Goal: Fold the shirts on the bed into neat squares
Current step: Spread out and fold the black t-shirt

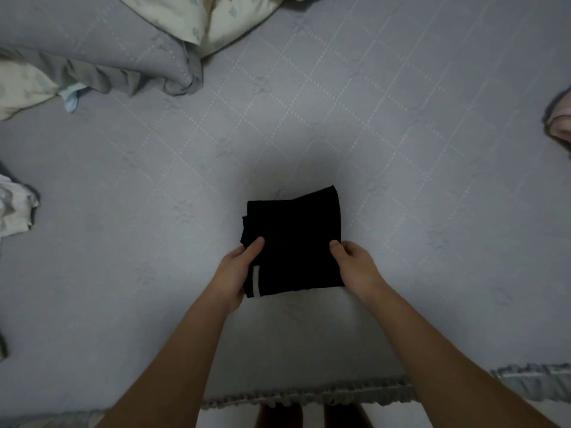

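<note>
Surface: grey quilted bed [401, 149] with a stitched diamond pattern and a ruffled hem along its near edge.
Shirt: black shirt [293, 239] folded into a compact, nearly square packet, lying flat on the bed near its near edge.
Shirt axis: slightly longer from near edge to far edge than across; the far edge tilts, with its right corner highest in view.
Shirt detail: pale stripe [255, 281] runs along the left side at the near left corner; loose layers show at the left edge.
Left hand: left hand [236, 270] grips the shirt's left edge, thumb on top of the cloth, fingers hidden under or behind it.
Right hand: right hand [355, 264] grips the shirt's right edge, thumb on top, other fingers curled at the side.
Beyond the shirt, to the left: grey ruffled pillow [102, 47], with a cream flowered pillow [222, 17] just beside it.
Far left of the shirt: crumpled white cloth [15, 208] at the frame edge, well apart from it.
Far right of the shirt: pink cloth [560, 118], cut off by the frame.
Containers: cannot tell of any in view.
</note>
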Available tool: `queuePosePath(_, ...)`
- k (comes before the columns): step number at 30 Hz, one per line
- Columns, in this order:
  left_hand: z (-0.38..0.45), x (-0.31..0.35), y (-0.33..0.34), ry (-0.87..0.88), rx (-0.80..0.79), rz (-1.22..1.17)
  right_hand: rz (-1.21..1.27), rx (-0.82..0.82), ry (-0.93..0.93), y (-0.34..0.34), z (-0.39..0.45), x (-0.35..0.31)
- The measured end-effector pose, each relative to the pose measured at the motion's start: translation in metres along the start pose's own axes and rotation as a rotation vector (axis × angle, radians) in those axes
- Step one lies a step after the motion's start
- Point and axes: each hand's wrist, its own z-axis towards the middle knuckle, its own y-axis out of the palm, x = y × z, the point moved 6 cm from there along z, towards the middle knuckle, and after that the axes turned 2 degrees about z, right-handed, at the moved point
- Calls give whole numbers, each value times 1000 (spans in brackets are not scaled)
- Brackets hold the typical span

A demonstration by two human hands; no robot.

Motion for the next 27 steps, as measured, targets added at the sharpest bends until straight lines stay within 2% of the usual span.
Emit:
queuePosePath(3, -8, -8, 4, -33, -55, -33, 52, -15, 20, -1, -10, 12)
queuePosePath(9, -25, -19, 9, 26, -82, -51, 126, -47, -16, 1, -28, 17)
queuePosePath(17, -52, -20, 19, 126, -83, 21, 224, 146, -174, -7, -89, 14)
queuePosePath(21, -107, 0, 61, 132, -261, 155, 391, 343, -184, -39, -180, 16)
queuePosePath(27, -265, 25, 164, 179, -653, 481, 635, 664, -235, -93, -391, 31)
